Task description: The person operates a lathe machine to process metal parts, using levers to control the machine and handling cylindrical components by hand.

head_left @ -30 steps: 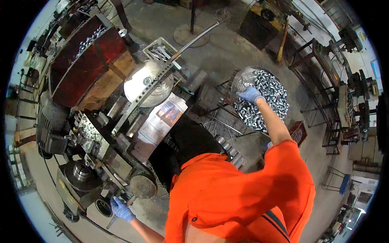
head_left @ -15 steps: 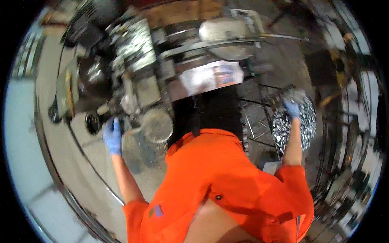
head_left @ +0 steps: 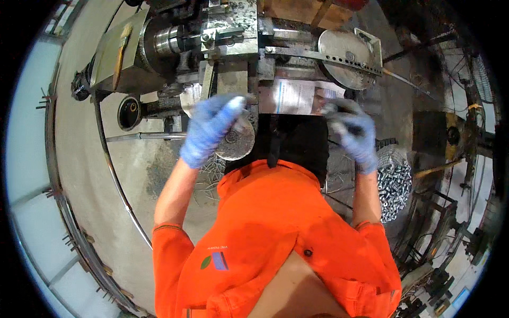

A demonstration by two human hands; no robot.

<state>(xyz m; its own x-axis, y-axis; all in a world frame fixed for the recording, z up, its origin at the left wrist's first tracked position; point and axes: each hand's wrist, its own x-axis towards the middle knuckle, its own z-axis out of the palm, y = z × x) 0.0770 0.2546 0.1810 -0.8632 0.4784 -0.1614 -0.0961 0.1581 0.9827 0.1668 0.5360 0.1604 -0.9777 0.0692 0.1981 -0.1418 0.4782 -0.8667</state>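
Observation:
My left hand [head_left: 208,128], in a blue glove, is raised beside the round metal handwheel [head_left: 233,142] of a lathe. Its fingers are pinched together; a small blur at their tips cannot be made out. On the other side, my right hand [head_left: 356,131], gloved with dark-stained fingers, hangs to the right of a printed paper sheet [head_left: 297,97]. Those fingers are bent inward and smeared by motion, so what they hold, if anything, is hidden. Beyond the left hand are the lathe's chuck [head_left: 168,41] and tool carriage [head_left: 230,40].
A basket of small shiny metal parts [head_left: 393,188] stands at the right, by my forearm. A brush [head_left: 122,55] lies on the headstock. A perforated metal bar [head_left: 323,57] crosses a large disc [head_left: 344,55]. Metal shavings [head_left: 209,175] litter the floor at left.
My right hand has left the metal parts and come inward, up toward the paper. My left hand has moved right, from beside the small dark wheel to the handwheel. The view has shifted.

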